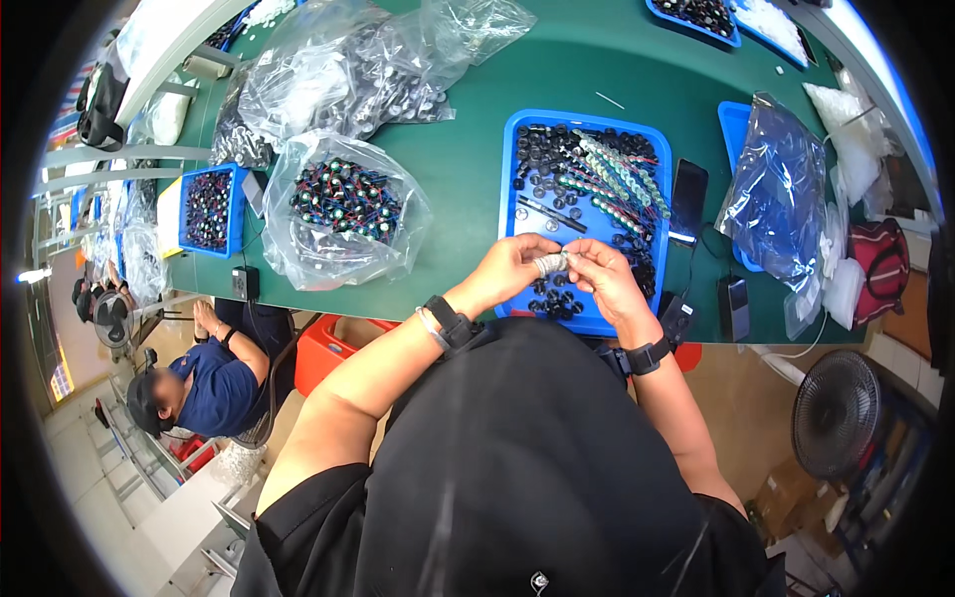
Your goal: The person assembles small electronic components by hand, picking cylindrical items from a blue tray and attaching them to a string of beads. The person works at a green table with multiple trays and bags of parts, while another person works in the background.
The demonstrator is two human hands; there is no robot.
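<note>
Over the near part of a blue tray [509, 179], my left hand [509, 271] pinches a small pale, ribbed roll [549, 264], whose exact kind I cannot make out. My right hand [609, 279] is closed at its other end, fingertips together; anything smaller between them is hidden. Small black round caps [557, 298] lie in the tray below my fingers. Further back in it are strips of small round pale-green pieces [622, 169] and a black pen-like stick [550, 213].
An open clear bag [413, 214] of wired round parts stands to the left, beside another blue tray [239, 214]. Larger plastic bags [328, 75] lie behind. A phone [688, 194] and a dark plastic bag [774, 189] are right. Another person [224, 378] sits left; a fan [836, 413] stands right.
</note>
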